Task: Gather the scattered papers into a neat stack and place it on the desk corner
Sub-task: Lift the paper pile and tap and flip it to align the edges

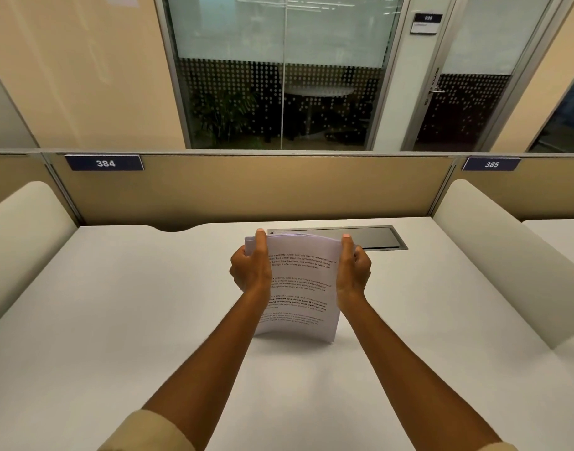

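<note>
A stack of white printed papers (300, 288) stands upright on its bottom edge in the middle of the white desk (116, 304), bowed slightly toward me. My left hand (250, 268) grips the stack's left edge and my right hand (354, 271) grips its right edge, with a fingertip of each hand over the top edge. The sheets look roughly aligned. No loose papers lie elsewhere on the desk.
A dark metal cable hatch (376, 237) is set into the desk just behind the papers. Rounded cream side dividers stand at the left (22, 229) and right (493, 255). A tan back partition (246, 187) bears the label 384.
</note>
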Action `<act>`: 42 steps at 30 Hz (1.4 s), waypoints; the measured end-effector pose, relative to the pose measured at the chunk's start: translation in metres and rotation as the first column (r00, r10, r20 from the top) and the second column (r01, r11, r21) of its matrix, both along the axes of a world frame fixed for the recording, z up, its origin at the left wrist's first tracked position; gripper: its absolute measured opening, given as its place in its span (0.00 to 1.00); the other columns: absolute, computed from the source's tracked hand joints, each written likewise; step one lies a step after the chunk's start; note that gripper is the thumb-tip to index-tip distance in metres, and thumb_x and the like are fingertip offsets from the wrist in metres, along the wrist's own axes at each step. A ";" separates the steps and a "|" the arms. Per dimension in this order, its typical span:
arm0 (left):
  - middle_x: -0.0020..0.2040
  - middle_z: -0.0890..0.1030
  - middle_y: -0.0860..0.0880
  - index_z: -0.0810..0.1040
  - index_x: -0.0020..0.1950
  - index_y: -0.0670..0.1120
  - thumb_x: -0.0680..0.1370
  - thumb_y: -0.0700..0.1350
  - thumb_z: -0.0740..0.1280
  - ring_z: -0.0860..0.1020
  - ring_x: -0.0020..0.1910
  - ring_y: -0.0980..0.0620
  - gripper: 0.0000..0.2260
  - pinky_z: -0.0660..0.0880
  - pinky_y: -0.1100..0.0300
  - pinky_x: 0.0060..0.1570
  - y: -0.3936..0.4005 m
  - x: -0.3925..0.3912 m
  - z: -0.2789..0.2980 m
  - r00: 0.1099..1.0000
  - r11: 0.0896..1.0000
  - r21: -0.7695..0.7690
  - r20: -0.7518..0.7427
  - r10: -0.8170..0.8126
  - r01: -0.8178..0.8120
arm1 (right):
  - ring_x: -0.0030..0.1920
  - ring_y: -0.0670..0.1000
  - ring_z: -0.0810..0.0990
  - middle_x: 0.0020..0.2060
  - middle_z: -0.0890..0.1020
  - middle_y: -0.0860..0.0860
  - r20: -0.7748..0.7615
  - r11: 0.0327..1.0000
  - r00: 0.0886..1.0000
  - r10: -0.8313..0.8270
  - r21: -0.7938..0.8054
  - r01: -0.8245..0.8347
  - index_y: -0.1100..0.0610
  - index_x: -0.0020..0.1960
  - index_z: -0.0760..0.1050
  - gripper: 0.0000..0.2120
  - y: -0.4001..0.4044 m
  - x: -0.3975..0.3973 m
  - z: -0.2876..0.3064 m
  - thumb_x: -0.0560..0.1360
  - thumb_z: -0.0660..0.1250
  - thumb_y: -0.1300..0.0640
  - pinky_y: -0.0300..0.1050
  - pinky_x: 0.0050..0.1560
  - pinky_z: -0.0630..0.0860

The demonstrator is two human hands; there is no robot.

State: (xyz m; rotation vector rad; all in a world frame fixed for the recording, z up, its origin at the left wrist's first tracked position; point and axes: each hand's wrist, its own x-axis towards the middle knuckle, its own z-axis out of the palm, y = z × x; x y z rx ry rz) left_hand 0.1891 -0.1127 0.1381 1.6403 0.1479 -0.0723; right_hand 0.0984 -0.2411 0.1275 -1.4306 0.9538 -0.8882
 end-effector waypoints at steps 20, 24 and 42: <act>0.36 0.82 0.47 0.76 0.37 0.50 0.73 0.70 0.58 0.81 0.36 0.47 0.24 0.79 0.56 0.39 0.000 0.005 -0.005 0.996 0.995 0.044 0.029 -0.086 0.084 | 0.34 0.51 0.80 0.31 0.77 0.50 0.048 0.996 0.999 -0.015 -0.086 0.019 0.55 0.39 0.72 0.16 -0.002 0.002 -0.001 0.73 0.53 0.46 0.37 0.29 0.73; 0.35 0.81 0.48 0.74 0.36 0.51 0.71 0.72 0.59 0.81 0.35 0.48 0.25 0.77 0.58 0.36 -0.002 0.003 -0.006 0.996 0.997 0.022 0.048 -0.074 0.073 | 0.33 0.48 0.80 0.32 0.78 0.49 0.050 0.994 0.998 0.032 -0.110 -0.026 0.55 0.44 0.73 0.20 0.001 0.002 -0.007 0.78 0.57 0.39 0.36 0.29 0.74; 0.39 0.80 0.44 0.70 0.35 0.47 0.68 0.74 0.60 0.80 0.37 0.46 0.28 0.79 0.54 0.38 -0.004 0.022 0.023 0.992 0.999 0.011 -0.114 0.047 -0.046 | 0.44 0.45 0.80 0.46 0.74 0.44 -0.020 0.864 0.907 0.421 -0.294 -0.408 0.50 0.53 0.64 0.25 -0.001 0.006 0.019 0.67 0.78 0.52 0.34 0.35 0.80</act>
